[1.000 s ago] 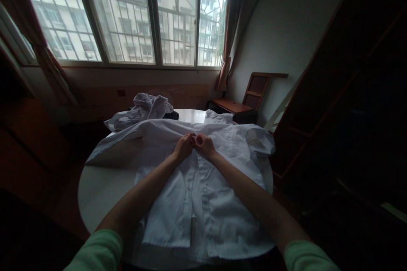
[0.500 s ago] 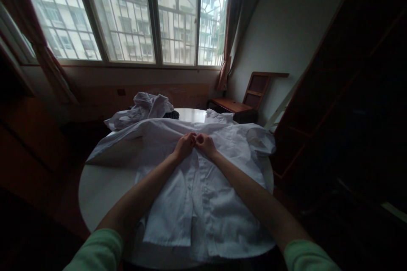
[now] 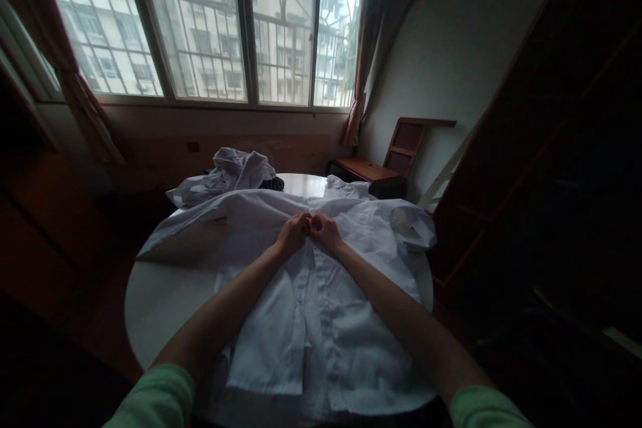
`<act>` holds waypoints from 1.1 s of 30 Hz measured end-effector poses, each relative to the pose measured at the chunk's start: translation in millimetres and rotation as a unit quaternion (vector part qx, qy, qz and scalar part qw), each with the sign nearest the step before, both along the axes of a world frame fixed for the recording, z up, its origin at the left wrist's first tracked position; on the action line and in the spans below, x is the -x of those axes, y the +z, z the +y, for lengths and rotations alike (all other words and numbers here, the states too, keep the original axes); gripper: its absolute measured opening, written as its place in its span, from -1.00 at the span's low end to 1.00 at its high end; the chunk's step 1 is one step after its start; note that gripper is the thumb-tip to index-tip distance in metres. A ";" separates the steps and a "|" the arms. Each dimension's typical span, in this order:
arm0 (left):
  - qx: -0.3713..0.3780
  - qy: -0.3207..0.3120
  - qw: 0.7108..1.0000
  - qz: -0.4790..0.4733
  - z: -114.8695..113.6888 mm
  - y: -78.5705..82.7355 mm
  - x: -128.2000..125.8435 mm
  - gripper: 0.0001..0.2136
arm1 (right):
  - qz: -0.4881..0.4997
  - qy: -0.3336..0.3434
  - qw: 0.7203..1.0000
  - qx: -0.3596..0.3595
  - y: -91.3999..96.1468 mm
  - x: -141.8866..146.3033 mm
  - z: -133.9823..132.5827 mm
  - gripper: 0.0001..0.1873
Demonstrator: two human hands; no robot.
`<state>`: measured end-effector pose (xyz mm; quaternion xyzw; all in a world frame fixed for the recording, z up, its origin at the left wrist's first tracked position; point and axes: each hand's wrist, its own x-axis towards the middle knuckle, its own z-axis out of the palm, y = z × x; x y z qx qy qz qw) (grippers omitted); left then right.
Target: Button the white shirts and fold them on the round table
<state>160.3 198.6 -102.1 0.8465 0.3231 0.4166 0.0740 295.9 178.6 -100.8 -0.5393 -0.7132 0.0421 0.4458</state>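
A white shirt (image 3: 271, 341) lies spread across a round white table (image 3: 160, 301), its front edges parted below my hands. Near its upper end, my left hand (image 3: 295, 231) pinches one front edge. My right hand (image 3: 325, 229) is closed on the facing edge, and the two sets of fingertips meet at the middle of the shirt. Whatever small part sits between the fingertips is hidden. One sleeve (image 3: 180, 227) stretches out to the left, and the other sleeve (image 3: 414, 224) bunches at the table's right side.
A crumpled heap of white cloth (image 3: 235, 170) sits at the back left of the table, beside a dark patterned item (image 3: 272, 183). More white cloth (image 3: 346, 187) lies at the back right. Beyond stand a wooden chair (image 3: 404, 144) and a barred window (image 3: 200, 33).
Both hands stay together on the shirt front, with only slight finger movement. The whole view has shifted a little.
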 end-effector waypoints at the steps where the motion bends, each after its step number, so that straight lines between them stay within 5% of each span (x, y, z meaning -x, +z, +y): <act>1: 0.002 0.001 1.000 0.001 0.1 0.0 -0.1 -0.73 | -0.004 0.000 1.000 -0.001 -0.5 0.0 0.5 -0.86; 10: 0.001 0.007 1.000 -0.005 0.0 0.8 0.5 -0.72 | -0.048 -0.022 0.998 -0.032 -3.3 1.2 0.6 -0.82; 20: 0.015 0.018 1.000 -0.002 -2.0 3.4 0.7 -0.72 | 0.014 -0.031 0.999 0.000 -1.1 2.5 -2.0 -0.85; 33: 0.024 0.020 0.999 -0.037 -3.3 4.0 -1.0 -0.78 | 0.284 0.049 0.950 0.123 -3.4 -13.7 10.5 -0.87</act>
